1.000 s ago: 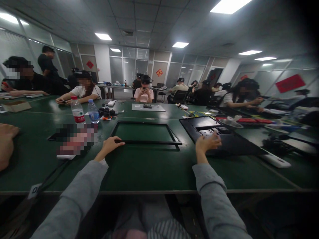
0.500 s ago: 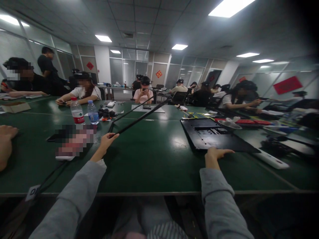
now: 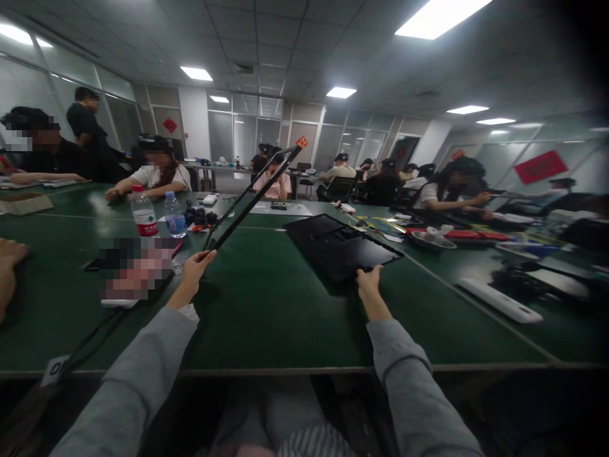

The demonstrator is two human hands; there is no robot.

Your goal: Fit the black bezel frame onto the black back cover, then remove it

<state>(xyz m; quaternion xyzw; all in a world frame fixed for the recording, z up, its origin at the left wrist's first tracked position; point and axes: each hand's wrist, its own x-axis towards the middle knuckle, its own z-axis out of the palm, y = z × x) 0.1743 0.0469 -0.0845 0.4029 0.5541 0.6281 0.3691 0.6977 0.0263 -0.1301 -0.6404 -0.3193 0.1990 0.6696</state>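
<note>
My left hand is closed on the near corner of a thin black rectangular frame, which is tilted up above the table and slants away to the upper right. On the right, my right hand grips the near edge of a flat black panel, thumb on top. A recessed area with cut-outs shows dimly on the panel's upper face, and its right part is glossy with reflected light. The panel lies low over the green table; whether it touches the surface I cannot tell. The frame and the panel are apart.
A red-capped bottle and a blue-capped bottle stand left. Below them lies a blurred-out item with a cable. Right are a metal bowl and a long white bar. Other people sit around; a person's hand rests far left.
The black panel has moved left with my right hand, away from the white bar. The frame in my left hand has swung its far end upward.
</note>
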